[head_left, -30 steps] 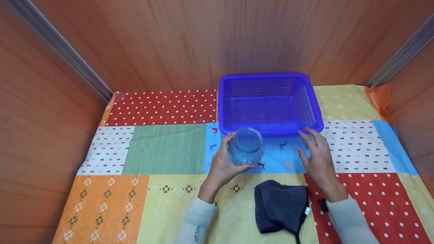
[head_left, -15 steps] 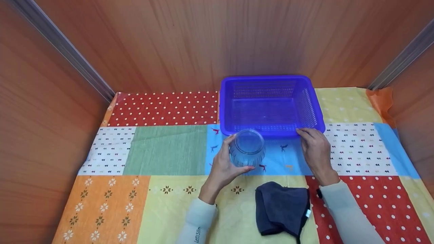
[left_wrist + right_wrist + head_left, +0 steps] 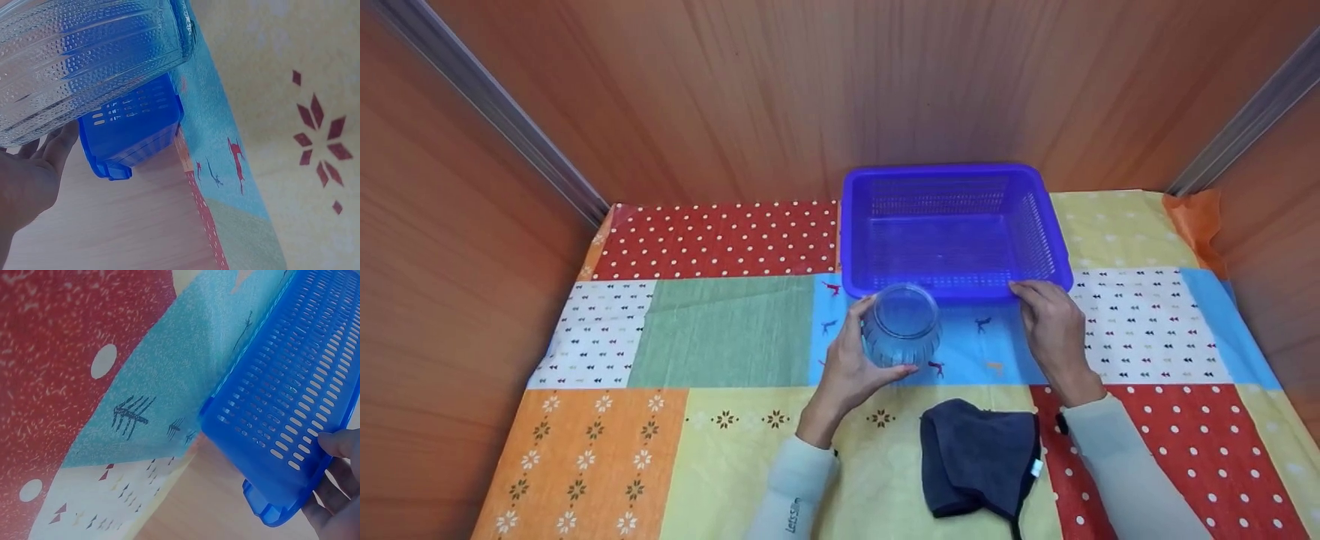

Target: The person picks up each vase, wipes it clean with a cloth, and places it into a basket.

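A clear ribbed glass jar (image 3: pixel 906 341) stands in front of the basket in the head view, its round mouth facing up. My left hand (image 3: pixel 849 364) holds it from the left, thumb across the near side. In the left wrist view the jar's bumpy, ribbed wall (image 3: pixel 107 62) fills the upper left. Behind it is a purple-blue slotted plastic basket (image 3: pixel 851 232). My right hand (image 3: pixel 1055 334) grips the basket's front rim near its right corner. The right wrist view has the thumb (image 3: pixel 337 443) on the slotted wall (image 3: pixel 264 405) and the other fingers beyond the rim.
A dark folded cloth piece (image 3: pixel 982 457) with a cord and small white tag lies near the front, between the forearms. Beneath everything is a patchwork tablecloth (image 3: pixel 720 330). Wooden panels (image 3: pixel 780 97) stand close behind the basket and at both sides.
My right hand has gone from spread fingers beside the basket's front right corner to gripping its rim. The left hand and the jar have stayed in place.
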A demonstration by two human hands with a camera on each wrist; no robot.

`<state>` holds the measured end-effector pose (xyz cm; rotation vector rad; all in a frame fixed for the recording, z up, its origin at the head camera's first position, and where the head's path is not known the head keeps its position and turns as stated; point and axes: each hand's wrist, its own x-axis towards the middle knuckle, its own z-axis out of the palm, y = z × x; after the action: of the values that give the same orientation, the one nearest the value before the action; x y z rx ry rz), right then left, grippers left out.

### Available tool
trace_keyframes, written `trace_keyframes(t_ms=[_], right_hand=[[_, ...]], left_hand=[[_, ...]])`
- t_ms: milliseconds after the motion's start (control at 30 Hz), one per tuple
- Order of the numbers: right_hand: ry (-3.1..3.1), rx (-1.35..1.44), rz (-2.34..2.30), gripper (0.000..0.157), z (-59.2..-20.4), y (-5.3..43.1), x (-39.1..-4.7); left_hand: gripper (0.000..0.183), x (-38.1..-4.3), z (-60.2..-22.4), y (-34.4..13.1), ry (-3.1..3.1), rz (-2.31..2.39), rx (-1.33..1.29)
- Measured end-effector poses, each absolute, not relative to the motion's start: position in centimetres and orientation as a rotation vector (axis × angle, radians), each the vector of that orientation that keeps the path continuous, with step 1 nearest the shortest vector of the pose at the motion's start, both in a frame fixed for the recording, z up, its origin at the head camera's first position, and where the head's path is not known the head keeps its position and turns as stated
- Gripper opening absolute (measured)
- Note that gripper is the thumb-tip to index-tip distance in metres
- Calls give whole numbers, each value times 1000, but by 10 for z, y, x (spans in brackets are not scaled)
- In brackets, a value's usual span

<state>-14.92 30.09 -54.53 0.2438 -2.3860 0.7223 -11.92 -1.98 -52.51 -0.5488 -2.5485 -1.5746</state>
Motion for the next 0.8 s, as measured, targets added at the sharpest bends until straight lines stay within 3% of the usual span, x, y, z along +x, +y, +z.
trace_keyframes(t_ms=[567,800], right_hand=[[-2323,309,647,21,-552,297,-151],[-2312,334,590,24,-554,299,-148]], left_hand=[[106,-120,-532,-16,-2351,-1561,-628],[105,-116,-511,-12,-2303,-1549,-657]])
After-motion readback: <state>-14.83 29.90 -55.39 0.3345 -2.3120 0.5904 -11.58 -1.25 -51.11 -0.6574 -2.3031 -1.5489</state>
